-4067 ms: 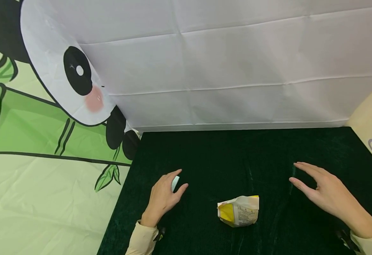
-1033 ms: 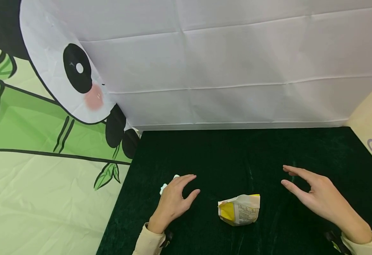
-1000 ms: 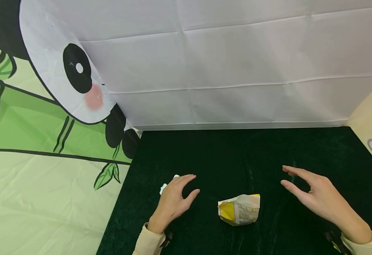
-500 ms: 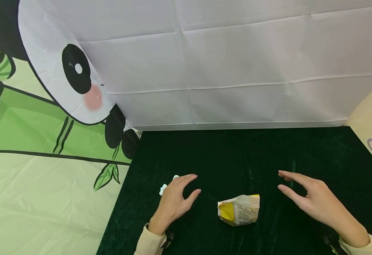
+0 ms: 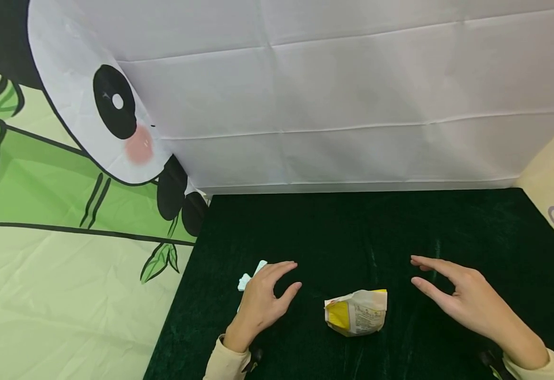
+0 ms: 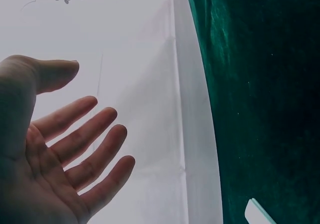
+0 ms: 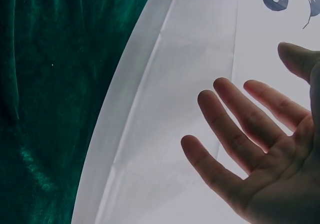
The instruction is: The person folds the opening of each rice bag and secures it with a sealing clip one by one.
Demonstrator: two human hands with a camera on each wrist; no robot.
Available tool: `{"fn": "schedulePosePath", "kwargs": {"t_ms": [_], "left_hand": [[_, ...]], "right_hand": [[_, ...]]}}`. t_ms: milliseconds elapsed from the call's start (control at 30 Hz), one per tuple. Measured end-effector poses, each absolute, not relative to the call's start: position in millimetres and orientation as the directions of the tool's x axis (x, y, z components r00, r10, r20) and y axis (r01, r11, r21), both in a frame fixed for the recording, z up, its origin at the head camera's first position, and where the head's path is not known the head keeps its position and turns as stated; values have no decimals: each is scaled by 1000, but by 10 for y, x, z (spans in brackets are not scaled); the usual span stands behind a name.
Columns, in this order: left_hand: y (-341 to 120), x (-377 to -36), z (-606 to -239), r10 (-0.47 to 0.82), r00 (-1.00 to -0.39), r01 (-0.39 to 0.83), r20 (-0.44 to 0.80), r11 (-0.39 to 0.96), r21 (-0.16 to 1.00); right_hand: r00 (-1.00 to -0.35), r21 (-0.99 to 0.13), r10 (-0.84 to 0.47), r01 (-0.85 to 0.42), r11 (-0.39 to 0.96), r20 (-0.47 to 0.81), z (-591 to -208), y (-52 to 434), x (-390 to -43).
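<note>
Two bare hands: the left grip and the right grip face each other over the green tabletop, both released, fingers loosely spread, thumbs apart, nothing held in either.
Yellow-and-white packet: lies between the grips, apart from both, a little nearer the person than the two thumb tips; crumpled at its top edge, with small print on its side.
Pale mint-white object: just beyond the back of the left grip, on its outer side and partly hidden behind it; whether the two touch cannot be told.
White cloth: hangs past the far edge of the tabletop, well beyond both sets of fingertips; the wrist views show each palm against it.
Panda print: off beyond the left grip, on its outer side.
Shift on the left: compared with about four seconds ago the left grip has moved inward, so the pale object now shows behind its back instead of between thumb and fingers.
Shift on the right: the right grip has come inward too, while the packet has stayed put.
Meaning for the work: the space on each side of the packet has narrowed; in my judgement both palms are better placed about it, with no contact made.
</note>
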State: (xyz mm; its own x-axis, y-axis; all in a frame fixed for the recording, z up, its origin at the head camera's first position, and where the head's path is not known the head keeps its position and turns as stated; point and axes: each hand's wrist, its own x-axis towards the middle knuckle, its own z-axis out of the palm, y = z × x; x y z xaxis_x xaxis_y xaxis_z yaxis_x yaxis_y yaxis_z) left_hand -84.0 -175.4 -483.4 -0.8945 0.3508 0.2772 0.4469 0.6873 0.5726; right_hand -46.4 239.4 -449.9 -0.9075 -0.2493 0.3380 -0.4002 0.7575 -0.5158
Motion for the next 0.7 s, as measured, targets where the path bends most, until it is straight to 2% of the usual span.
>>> {"fn": "schedulePosePath", "kwargs": {"t_ms": [700], "left_hand": [[-1609,-804,-4734,380,-865,500,326,620,604]], "right_hand": [[-900,-542,-266,-423,726,346,-4499,2290,-405]]}}
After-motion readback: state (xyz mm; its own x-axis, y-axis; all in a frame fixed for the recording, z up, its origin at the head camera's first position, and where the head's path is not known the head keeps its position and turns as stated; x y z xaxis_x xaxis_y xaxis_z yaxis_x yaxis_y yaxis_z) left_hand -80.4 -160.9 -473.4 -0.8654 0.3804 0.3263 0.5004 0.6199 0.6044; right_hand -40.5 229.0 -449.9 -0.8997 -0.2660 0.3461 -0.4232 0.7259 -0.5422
